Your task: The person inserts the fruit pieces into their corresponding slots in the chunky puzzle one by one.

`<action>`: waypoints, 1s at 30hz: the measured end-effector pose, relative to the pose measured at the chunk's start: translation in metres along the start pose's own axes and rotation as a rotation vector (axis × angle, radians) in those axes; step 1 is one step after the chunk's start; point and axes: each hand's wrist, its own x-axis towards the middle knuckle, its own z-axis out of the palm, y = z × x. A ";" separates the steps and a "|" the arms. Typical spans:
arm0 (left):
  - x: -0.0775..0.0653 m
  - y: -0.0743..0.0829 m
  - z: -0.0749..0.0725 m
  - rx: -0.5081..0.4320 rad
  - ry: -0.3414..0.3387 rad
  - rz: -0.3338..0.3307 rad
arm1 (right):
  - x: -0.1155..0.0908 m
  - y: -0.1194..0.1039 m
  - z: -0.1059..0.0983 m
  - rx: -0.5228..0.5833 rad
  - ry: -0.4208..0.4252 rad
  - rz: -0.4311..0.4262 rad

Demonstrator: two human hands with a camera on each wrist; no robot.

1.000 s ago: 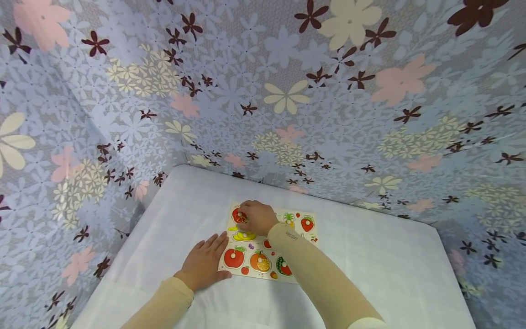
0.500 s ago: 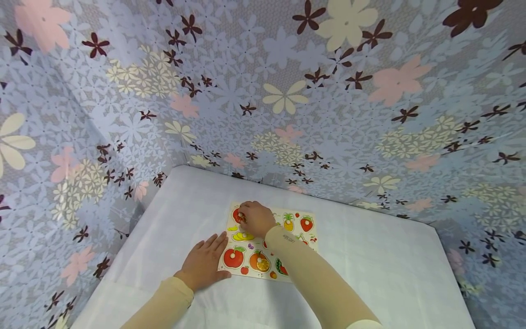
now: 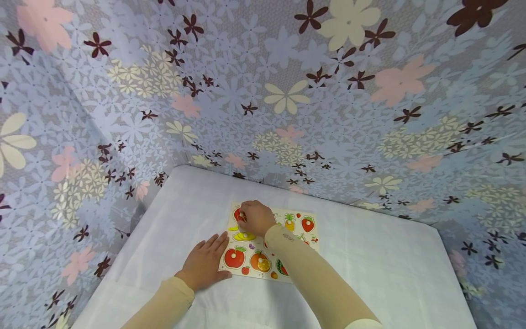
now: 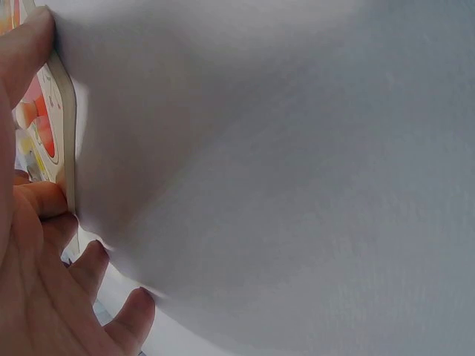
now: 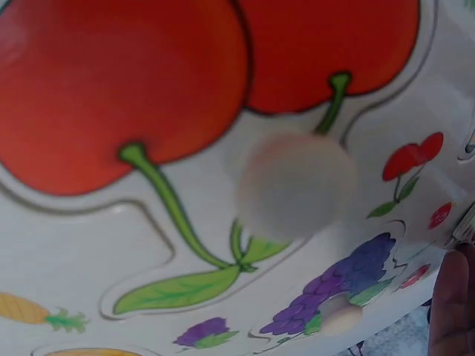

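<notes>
A fruit knob puzzle board [image 3: 225, 270] lies on the white-covered table. At its upper left corner, my right hand [image 3: 258, 220] pinches the knob of a round red fruit piece [image 3: 236, 213], covering part of that piece. My left hand [image 3: 205, 264] lies flat with fingers spread along the board's left edge, the thumb by the near corner. In the left wrist view, the left hand's fingers [image 4: 46, 199] touch the side of the board. Large cherries [image 5: 126, 81] and a small grape piece [image 5: 338, 285] fill the right wrist view, with fingertips at its right edge.
Banana [image 3: 243, 236], apple [image 3: 231, 260], orange [image 3: 255, 261], pineapple [image 3: 289, 225] and strawberry [image 3: 307, 223] pieces sit in the board. A flowered curtain [image 3: 283, 137] rises behind the table and to the left. My right sleeve [image 3: 316, 274] hides the board's lower right part.
My right hand and forearm have shifted slightly left, with the fingers covering more of the red piece and the pineapple showing more. The left hand stays in place.
</notes>
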 end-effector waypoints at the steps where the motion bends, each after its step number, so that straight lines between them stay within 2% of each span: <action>1: 0.000 0.000 -0.001 -0.002 -0.001 -0.001 | 0.000 0.000 -0.001 0.005 0.000 0.001; 7: -0.001 0.002 -0.006 -0.009 0.009 -0.001 | 0.002 -0.001 0.001 0.037 0.025 -0.010; 17: -0.001 0.000 -0.002 0.009 0.012 -0.003 | 0.006 0.001 0.007 0.027 0.070 -0.006; 25: -0.001 0.002 -0.007 -0.013 0.001 -0.010 | 0.004 0.004 0.005 0.047 0.056 -0.055; 30: -0.002 0.002 -0.008 -0.012 -0.002 -0.002 | 0.005 0.005 0.006 0.022 0.053 -0.073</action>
